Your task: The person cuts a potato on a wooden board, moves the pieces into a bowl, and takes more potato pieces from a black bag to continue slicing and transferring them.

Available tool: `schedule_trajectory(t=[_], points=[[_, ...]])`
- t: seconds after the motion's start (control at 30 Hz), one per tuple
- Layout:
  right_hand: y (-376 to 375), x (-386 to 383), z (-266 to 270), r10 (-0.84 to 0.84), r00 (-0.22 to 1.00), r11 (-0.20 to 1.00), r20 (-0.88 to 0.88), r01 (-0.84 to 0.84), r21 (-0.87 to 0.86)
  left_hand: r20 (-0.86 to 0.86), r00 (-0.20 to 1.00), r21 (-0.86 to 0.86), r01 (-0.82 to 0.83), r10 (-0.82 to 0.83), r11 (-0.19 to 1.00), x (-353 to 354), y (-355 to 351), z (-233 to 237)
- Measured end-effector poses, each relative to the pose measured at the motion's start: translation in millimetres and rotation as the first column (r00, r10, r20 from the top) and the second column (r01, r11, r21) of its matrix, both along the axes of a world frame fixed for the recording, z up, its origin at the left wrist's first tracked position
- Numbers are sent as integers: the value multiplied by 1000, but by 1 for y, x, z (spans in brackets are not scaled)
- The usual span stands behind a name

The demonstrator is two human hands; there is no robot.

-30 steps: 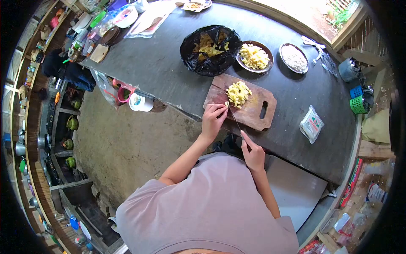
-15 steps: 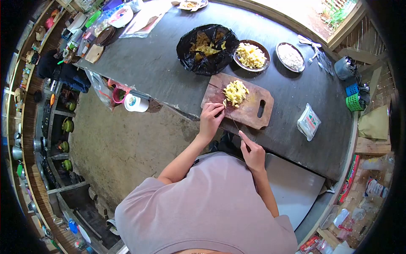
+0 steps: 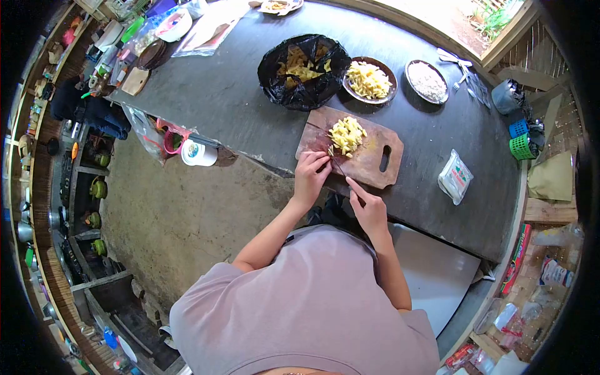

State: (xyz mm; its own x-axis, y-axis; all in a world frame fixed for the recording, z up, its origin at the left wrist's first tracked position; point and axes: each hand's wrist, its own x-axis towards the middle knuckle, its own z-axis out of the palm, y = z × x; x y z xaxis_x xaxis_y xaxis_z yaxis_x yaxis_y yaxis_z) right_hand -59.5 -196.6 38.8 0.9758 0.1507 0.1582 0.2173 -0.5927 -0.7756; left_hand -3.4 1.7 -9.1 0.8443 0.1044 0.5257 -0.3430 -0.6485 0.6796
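On the wooden cutting board point(image 3: 365, 165) lies a heap of small yellow cut pieces point(image 3: 347, 135), which look like potato. My left hand point(image 3: 312, 175) rests at the board's near left edge, fingers bent and closed on a small yellow piece point(image 3: 331, 150), mostly hidden by the fingertips. My right hand point(image 3: 369, 209) grips a thin knife point(image 3: 340, 169), index finger stretched along it. The blade slants over the board, its tip close to the left fingertips. Behind the board stand a bowl of yellow pieces point(image 3: 369, 80) and a container lined with a black bag point(image 3: 272, 87).
A plate of white powder point(image 3: 427, 82) stands at the back right, with cutlery point(image 3: 462, 69) beyond it. A white packet point(image 3: 455, 177) lies on the dark table point(image 3: 231, 94) at the right. At the left are a white bucket point(image 3: 199, 154) and a person in dark clothes point(image 3: 94, 112).
My right hand has moved forward and left with the knife, nearer to the board. My left hand stays in nearly the same place. The whole view has shifted slightly.
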Motion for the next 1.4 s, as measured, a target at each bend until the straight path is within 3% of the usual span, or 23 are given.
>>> schedule_trajectory(t=[0.1,0.23,0.3,0.43,0.5,0.6,0.7,0.73,1.07,1.17,1.23,1.4], points=[[-8,-6,7,-1,989,995,-150,-14,-101,1,1000,0,3,-3,1000,1,0,0],[-18,-16,7,-8,976,997,-215,-10,-81,-13,1000,-22,3,-3,1000,0,0,2],[-11,-12,2,-13,986,1000,-165,17,22,-13,1000,-30,9,-9,1000,-1,-1,2],[8,4,0,-27,972,999,-234,30,12,0,1000,-24,0,0,1000,-1,0,0],[4,2,-6,-12,986,997,-164,23,67,4,1000,-28,2,-2,1000,1,1,2],[-14,-24,3,-33,983,999,-181,29,-21,-7,1000,-43,2,-2,999,-1,0,4],[-24,-38,-4,-24,992,1000,-123,26,13,-16,1000,-68,15,-16,998,0,0,6],[-24,-38,-2,-47,980,999,-193,47,-2,-14,1000,-66,10,-11,998,0,-1,6],[-6,-6,1,-23,970,999,-242,15,-33,-1,1000,-47,-8,8,999,-1,-2,3],[-22,-22,-9,-48,975,998,-216,39,-46,-1,999,-60,-40,40,997,-1,-5,4],[-25,-23,-10,-28,996,999,-81,30,32,-13,999,-63,-49,49,997,0,-6,8],[-21,-6,-1,-20,990,998,-140,13,-56,-49,998,-67,-32,28,997,8,0,7]])
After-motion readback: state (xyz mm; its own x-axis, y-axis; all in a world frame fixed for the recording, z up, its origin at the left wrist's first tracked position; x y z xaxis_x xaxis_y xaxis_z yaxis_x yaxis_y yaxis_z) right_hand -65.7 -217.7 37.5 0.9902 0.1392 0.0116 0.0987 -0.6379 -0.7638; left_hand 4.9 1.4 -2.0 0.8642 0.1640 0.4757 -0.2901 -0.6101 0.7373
